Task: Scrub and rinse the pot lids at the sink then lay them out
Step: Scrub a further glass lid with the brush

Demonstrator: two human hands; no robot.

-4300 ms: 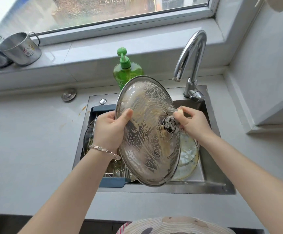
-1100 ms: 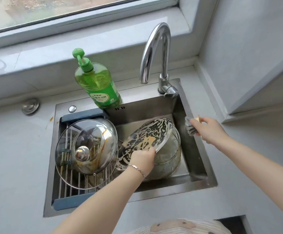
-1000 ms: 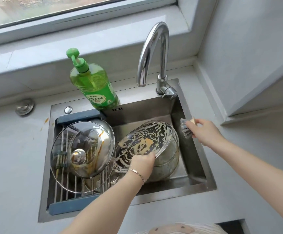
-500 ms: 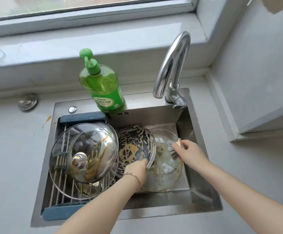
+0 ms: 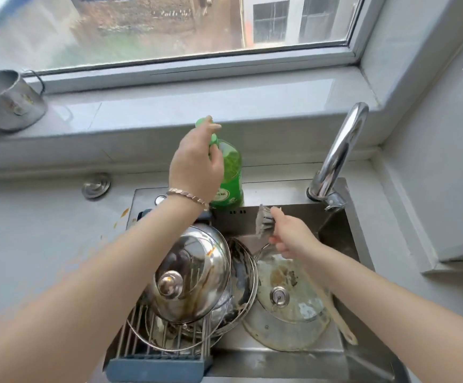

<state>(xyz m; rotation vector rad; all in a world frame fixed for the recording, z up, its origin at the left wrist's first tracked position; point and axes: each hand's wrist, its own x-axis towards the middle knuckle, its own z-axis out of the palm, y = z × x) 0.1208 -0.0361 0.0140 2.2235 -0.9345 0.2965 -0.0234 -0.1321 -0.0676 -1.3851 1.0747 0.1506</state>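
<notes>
left hand (image 5: pixel 197 158) curled on dish soap bottle (image 5: pixel 229 178) pump | right hand (image 5: pixel 292 236) grips scrub brush (image 5: pixel 264 223) | glass lid (image 5: pixel 285 294), steel lid (image 5: pixel 191 275) in sink (image 5: pixel 335 222): rigid, soapy-slick, glass fragile; take by knob (image 5: pixel 279 294)

1. I am looking into a home kitchen: a steel sink (image 5: pixel 332 363) set into a grey surface (image 5: pixel 45 230), with a curved tap (image 5: pixel 338 153) at its far right.
2. Green dish soap (image 5: pixel 229 172) stands behind it.
3. A metal mug (image 5: pixel 6 100) sits on the windowsill, far left.
</notes>
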